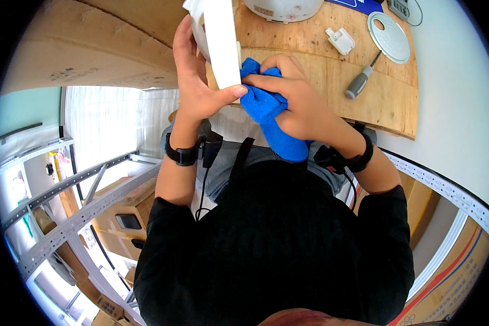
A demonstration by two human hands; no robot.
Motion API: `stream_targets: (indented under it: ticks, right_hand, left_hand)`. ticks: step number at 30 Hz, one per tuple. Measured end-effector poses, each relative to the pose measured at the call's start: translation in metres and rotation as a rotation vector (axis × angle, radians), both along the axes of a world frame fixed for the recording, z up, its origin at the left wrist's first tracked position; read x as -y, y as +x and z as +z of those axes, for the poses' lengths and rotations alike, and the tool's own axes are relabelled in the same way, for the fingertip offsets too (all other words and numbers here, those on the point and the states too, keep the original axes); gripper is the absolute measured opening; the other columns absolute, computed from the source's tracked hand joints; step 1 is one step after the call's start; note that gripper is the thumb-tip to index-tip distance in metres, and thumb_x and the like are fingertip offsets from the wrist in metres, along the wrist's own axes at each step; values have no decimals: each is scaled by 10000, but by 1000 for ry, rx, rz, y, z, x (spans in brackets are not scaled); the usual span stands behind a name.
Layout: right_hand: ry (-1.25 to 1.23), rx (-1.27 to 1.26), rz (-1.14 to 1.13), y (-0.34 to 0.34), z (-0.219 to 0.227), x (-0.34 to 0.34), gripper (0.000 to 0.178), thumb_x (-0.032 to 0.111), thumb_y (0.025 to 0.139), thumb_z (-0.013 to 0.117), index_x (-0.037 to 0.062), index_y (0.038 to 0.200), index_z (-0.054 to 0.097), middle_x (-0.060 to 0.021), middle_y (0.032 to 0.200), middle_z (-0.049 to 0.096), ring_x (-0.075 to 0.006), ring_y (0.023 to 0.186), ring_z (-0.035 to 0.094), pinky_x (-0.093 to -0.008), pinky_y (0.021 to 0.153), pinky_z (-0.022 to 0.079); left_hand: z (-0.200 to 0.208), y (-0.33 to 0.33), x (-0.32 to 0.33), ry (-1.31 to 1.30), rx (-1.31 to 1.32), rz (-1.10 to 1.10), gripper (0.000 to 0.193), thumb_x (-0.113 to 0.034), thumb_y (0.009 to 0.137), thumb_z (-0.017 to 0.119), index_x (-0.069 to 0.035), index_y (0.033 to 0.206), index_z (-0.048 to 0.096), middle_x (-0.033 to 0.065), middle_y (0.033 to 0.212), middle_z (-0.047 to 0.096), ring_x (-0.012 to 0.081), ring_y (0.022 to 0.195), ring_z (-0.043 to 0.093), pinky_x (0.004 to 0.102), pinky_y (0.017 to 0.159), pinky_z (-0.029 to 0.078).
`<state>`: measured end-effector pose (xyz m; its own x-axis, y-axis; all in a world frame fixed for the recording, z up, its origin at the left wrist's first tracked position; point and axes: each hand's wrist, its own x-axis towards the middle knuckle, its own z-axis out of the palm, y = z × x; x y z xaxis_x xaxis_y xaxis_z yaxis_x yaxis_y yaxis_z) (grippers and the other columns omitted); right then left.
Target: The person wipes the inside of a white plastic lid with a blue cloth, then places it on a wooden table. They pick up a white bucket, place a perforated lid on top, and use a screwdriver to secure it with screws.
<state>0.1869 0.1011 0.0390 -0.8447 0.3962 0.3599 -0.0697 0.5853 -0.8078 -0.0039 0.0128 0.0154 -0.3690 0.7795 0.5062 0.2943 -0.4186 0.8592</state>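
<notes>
The left hand (pixel 197 89) grips the panel (pixel 223 49), long axis pointing away, by the table's (pixel 328 79) near edge. The right hand (pixel 298 100) clutches the cloth (pixel 262 106) just right of the panel's near end.

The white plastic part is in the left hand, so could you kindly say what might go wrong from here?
The white plastic part could slip from the left hand, holding it near the front edge of the wooden tabletop. The gray-handled screwdriver, lying loose, might roll if bumped.
</notes>
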Motion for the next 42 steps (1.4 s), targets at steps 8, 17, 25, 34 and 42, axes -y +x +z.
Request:
stream_targets:
  ticks: [8, 17, 25, 34, 42]
  right_hand:
    - [132, 42, 102, -8, -18, -2, 376, 102, 766, 624, 179, 1120, 723, -155, 1044, 539, -358, 1004, 498, -406, 863, 422]
    - [629, 244, -108, -12, -42, -6, 348, 164, 775, 626, 247, 1094, 735, -65, 1026, 548, -288, 990, 503, -432, 796, 439]
    - [579, 237, -140, -16, -35, 1, 376, 147, 754, 631, 240, 1106, 726, -66, 1018, 545, -288, 996, 500, -429, 805, 435]
    - [303, 26, -577, 30, -14, -57, 631, -69, 635, 633, 150, 1227, 656, -141, 1204, 535, -338, 1063, 556, -397, 895, 470]
    - [334, -65, -603, 40, -5, -67, 610, -113, 637, 606, 123, 1196, 668, -139, 1191, 566, -321, 1079, 556, -384, 914, 466]
  left_hand:
    - [7, 6, 4, 74, -19, -1, 1296, -400, 553, 907, -44, 1515, 115, 216, 1466, 319, 334, 1363, 353, 445, 1107, 319]
    - [7, 3, 21, -53, 315, 53, 1239, -527, 583, 866, -10, 1486, 193, 173, 1358, 429, 294, 1260, 481, 410, 1005, 467]
    - [9, -9, 31, -99, 332, 92, 1216, -637, 571, 836, 4, 1428, 256, 175, 1286, 453, 284, 1201, 515, 402, 953, 476]
    - [27, -22, 20, -174, -617, 47, 1127, -468, 567, 872, -47, 1468, 342, 220, 1499, 327, 384, 1405, 297, 492, 1130, 259]
    - [6, 3, 8, -472, -931, -202, 1012, -285, 465, 854, -145, 1397, 484, 250, 1466, 344, 454, 1333, 342, 554, 1092, 256]
